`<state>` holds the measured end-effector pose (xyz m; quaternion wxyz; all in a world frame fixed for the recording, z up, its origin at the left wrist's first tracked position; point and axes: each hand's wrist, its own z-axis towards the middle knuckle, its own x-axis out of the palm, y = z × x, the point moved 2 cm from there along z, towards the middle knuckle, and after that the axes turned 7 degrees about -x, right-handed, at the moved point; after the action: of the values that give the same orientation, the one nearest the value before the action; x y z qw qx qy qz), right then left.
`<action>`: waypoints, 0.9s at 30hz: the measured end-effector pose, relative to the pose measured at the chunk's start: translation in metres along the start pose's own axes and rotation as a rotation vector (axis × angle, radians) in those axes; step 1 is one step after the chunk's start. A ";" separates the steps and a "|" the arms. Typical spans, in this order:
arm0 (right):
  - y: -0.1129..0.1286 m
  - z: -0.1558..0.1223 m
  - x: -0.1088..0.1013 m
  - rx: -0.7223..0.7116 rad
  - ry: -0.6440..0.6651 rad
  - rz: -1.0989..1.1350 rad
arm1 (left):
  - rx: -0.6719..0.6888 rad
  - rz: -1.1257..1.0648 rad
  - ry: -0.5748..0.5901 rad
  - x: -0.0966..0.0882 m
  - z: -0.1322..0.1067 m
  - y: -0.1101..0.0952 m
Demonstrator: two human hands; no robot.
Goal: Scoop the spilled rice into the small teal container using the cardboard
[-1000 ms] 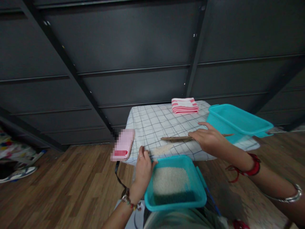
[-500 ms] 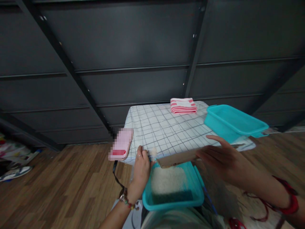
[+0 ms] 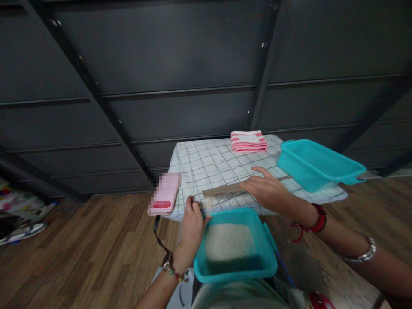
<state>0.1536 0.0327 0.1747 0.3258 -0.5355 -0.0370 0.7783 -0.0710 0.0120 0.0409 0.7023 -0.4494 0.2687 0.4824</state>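
Observation:
My left hand (image 3: 192,228) grips the far left corner of a teal tub (image 3: 261,265) half full of white rice (image 3: 228,241), held just below the near edge of a small table with a checked cloth (image 3: 212,165). My right hand (image 3: 267,191) lies on the cloth and presses on a flat strip of brown cardboard (image 3: 222,190) standing on edge. A small patch of spilled rice (image 3: 209,202) sits on the cloth between the strip's left end and the tub.
A second teal tub (image 3: 313,165) stands at the table's right edge. A folded pink-striped towel (image 3: 248,141) lies at the back. A pink phone (image 3: 165,194) overhangs the left edge. Dark metal wall panels behind, wooden floor around, clutter at far left.
The cardboard strip swept toward the tub at the table's edge half a second ago, then my right hand moved it back onto the cloth. Less spilled rice lies on the cloth than before.

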 end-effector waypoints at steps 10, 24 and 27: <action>-0.007 -0.009 -0.006 0.100 -0.084 0.024 | 0.003 0.067 -0.009 -0.005 0.002 0.000; -0.014 0.001 0.012 -0.014 -0.136 0.201 | -0.133 0.238 -0.007 -0.006 0.002 0.010; -0.018 0.001 0.008 0.008 -0.160 0.174 | -0.131 0.241 -0.008 -0.006 0.003 0.009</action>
<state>0.1590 0.0513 0.1757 0.2552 -0.4716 -0.0129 0.8440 -0.0815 0.0131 0.0434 0.6096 -0.4568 0.2860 0.5813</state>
